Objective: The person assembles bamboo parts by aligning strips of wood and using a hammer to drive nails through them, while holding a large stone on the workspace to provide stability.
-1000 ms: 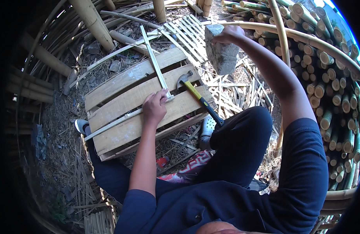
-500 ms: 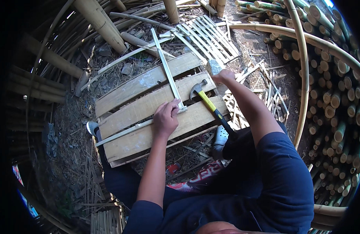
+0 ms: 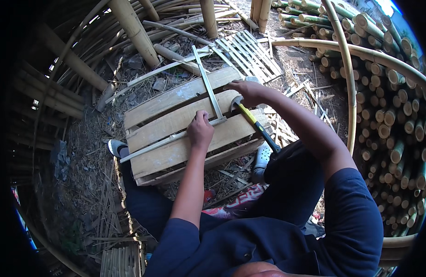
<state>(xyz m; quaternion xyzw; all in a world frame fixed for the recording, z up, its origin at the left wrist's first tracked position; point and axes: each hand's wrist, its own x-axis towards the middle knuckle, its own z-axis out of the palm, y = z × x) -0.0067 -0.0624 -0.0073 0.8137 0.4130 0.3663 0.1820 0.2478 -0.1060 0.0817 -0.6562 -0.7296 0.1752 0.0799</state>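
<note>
Two thin bamboo strips meet at a corner on a low bench of wooden planks (image 3: pixel 162 159). One strip (image 3: pixel 150 150) lies along the planks; the other strip (image 3: pixel 207 83) reaches away past the far edge. My left hand (image 3: pixel 201 131) is closed over the lower strip, just left of the corner. Whatever its curled fingers hold is hidden. My right hand (image 3: pixel 248 91) hovers above the bench's far right part, thumb and fingers pinched; anything between them is too small to make out. Below it a claw hammer (image 3: pixel 253 121) with a yellow-and-black handle rests on the planks.
A slatted bamboo panel (image 3: pixel 250 55) lies beyond the bench, near a grey stone (image 3: pixel 253 79) partly behind my right hand. Stacked bamboo poles (image 3: pixel 383 115) fill the right side. A bamboo post (image 3: pixel 134 32) slants at the back left. Bamboo scraps litter the ground.
My right hand has come from the stone leftward over the planks, near the hammer head. The left hand has drawn back from the corner, its fingers curled. The whole view has shifted slightly.
</note>
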